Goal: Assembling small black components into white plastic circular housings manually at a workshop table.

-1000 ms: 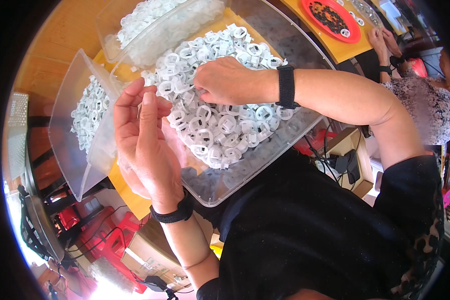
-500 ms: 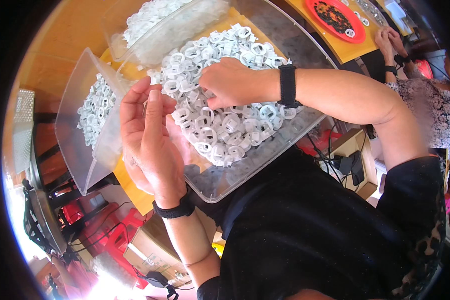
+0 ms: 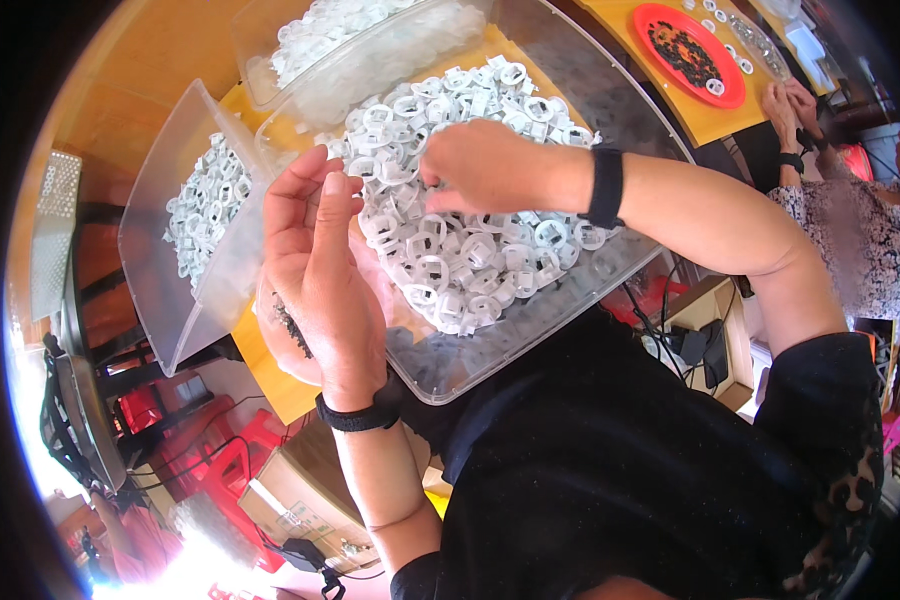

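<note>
My left hand (image 3: 315, 265) is raised at the near left edge of a large clear plastic tub (image 3: 435, 385). Its fingers are loosely bent, the thumb stands up, and nothing shows in it. My right hand (image 3: 490, 165) is over the heap of small white ring-shaped plastic parts (image 3: 460, 265) in the tub. Its fingers and thumb point down and left among the parts; what lies between the fingertips is hidden. Behind my left hand is a shallow pale dish (image 3: 305, 368) with small dark pieces (image 3: 288, 325), partly covered by the hand.
Two more clear bins, one on the left (image 3: 140, 240) and one at the back (image 3: 260, 85), hold white parts. At the far right a red plate (image 3: 725, 95) of dark pieces lies on a yellow table (image 3: 615, 25), near a co-worker's hands (image 3: 790, 100). A cardboard box (image 3: 295, 500) stands below left.
The whole view has shifted, so the tub and bins sit slightly more to the right. The dish with dark pieces now shows beside my left hand. My right hand stays over the heap.
</note>
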### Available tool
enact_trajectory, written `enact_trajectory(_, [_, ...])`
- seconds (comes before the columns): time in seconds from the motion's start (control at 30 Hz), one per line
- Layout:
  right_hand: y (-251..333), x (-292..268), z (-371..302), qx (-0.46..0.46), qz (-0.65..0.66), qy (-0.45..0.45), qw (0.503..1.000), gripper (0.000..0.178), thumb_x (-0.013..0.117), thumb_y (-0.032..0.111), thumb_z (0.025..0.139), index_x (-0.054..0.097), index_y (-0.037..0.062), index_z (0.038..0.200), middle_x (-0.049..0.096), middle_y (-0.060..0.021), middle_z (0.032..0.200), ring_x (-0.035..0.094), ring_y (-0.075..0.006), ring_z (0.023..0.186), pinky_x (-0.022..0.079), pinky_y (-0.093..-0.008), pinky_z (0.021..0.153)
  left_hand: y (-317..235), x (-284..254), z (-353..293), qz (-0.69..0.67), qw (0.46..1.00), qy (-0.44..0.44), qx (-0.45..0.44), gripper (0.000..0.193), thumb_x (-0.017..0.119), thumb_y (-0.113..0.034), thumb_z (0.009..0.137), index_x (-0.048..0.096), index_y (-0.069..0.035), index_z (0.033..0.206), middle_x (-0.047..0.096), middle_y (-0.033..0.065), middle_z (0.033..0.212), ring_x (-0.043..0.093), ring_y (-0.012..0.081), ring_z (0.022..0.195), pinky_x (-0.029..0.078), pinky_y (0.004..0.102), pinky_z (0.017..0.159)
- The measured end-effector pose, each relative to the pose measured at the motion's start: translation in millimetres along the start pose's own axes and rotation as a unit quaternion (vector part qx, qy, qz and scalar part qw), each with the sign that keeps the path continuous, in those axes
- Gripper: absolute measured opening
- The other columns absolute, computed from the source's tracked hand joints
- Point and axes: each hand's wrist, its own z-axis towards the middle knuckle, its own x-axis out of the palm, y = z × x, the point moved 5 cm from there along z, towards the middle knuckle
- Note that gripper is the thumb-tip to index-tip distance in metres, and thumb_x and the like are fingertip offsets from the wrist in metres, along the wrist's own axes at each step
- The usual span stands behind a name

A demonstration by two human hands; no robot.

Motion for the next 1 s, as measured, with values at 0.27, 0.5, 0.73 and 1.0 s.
enact_trajectory(0.27, [-8.4,12.7,1.0,-0.024,-0.008,0.011,1.0,0.026,0.067,0.026,0.076,0.065,0.0002,0.077,0.063,-0.0155,0.077,0.062,-0.0336,0.075,0.046,-0.0432,0.065,2.8,2.4,2.8,-0.017,1.0,0.013,0.0,0.028,0.059,-0.011,0.092,0.054,0.001,0.117,0.058,0.0056,0.106,0.056,0.0124,0.092,0.042,0.0254,0.084])
enact_trajectory(0.5, [0.0,-32.5,17.1,0.022,0.311,0.083,0.946,0.029,0.067,0.027,0.085,0.068,0.0004,0.097,0.067,-0.0047,0.084,0.06,-0.0124,0.073,0.046,-0.0259,0.069,-1.9,0.5,0.2,-0.006,1.0,-0.007,-0.013,0.028,0.058,-0.01,0.092,0.053,0.001,0.117,0.058,0.0061,0.107,0.055,0.0121,0.095,0.042,0.0256,0.087])
enact_trajectory(0.73, [13.7,-50.9,9.9,-0.023,0.517,0.095,0.85,0.029,0.063,0.029,0.092,0.067,0.0058,0.108,0.062,0.004,0.085,0.05,-0.0022,0.072,0.044,-0.0167,0.069,-2.6,1.9,-2.5,-0.029,0.999,-0.005,-0.032,0.026,0.057,-0.006,0.093,0.052,0.002,0.117,0.058,0.0084,0.107,0.055,0.0114,0.096,0.042,0.0237,0.088])
enact_trajectory(1.0, [13.7,-51.7,11.0,-0.026,0.593,0.099,0.799,0.03,0.058,0.02,0.094,0.06,0.0028,0.119,0.059,0.0034,0.087,0.047,-0.0051,0.069,0.042,-0.0183,0.067,-2.0,4.0,-1.8,-0.046,0.998,0.025,-0.025,0.023,0.06,-0.006,0.091,0.054,0.002,0.113,0.062,0.0067,0.101,0.056,0.0109,0.087,0.045,0.0241,0.082])
